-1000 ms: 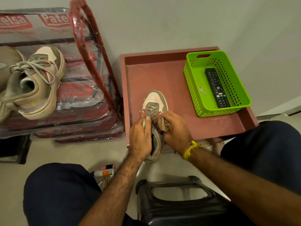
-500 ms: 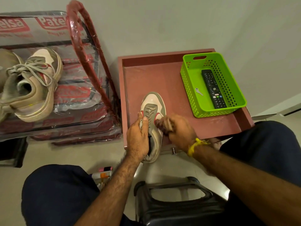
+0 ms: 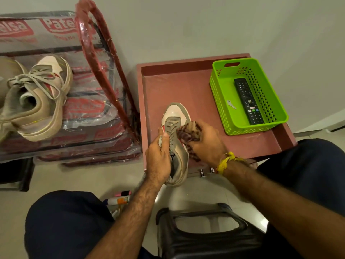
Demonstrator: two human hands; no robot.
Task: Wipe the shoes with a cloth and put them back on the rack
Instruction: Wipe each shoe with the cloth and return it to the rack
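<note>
Pretty dim, warm indoor light, flat and even with no hard shadows, just soft dark patches under the rack (image 3: 104,75) and tray (image 3: 186,86). Some glare off the plastic wrap (image 3: 89,109) and a shiny patch on the floor (image 3: 261,219) near the stool (image 3: 205,238). Strong wide-angle bend at the edges, slightly soft and smeary overall, worst on the hands (image 3: 158,157) and cloth (image 3: 188,133).

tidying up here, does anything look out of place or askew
A loose key lies beside the TV remote in the green basket, and the shoe on the rack sits tilted with its laces untied.
</note>
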